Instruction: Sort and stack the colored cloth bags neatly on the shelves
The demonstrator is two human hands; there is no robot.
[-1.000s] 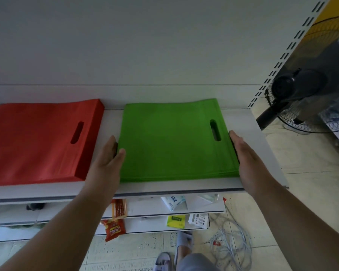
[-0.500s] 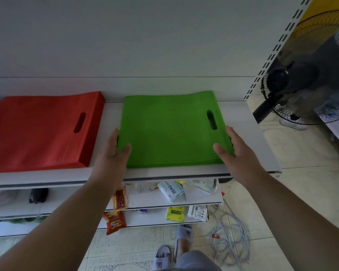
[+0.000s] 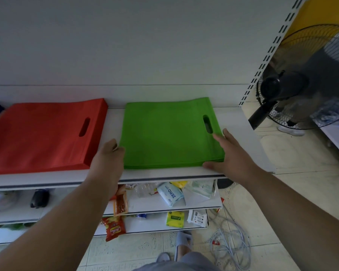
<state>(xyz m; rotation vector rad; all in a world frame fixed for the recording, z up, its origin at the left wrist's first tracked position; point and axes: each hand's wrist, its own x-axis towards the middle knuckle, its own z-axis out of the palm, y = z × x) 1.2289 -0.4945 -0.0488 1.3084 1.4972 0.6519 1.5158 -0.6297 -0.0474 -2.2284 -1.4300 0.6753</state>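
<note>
At the shelf's [image 3: 241,126] near edge, left hand [image 3: 108,159] and right hand [image 3: 231,155] flank the green bag stack [image 3: 168,132], fingers straight, holding nothing; stack looks light, floppy, best squared by its sides; red stack [image 3: 43,132] far left.

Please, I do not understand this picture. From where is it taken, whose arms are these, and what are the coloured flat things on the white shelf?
There is no machine here. A camera worn on a person's head looks forward and down, so the two arms are that person's own. On the white shelf lie two stacks of flat cloth bags with cut-out handles: a red stack and, to its right, a green stack. The left hand touches the green stack's left edge. The right hand lies at its right front corner, fingers straight. Neither hand grips anything; they seem to be squaring the stack. Below are shelves with small packets, and a fan stands to the right.
</note>
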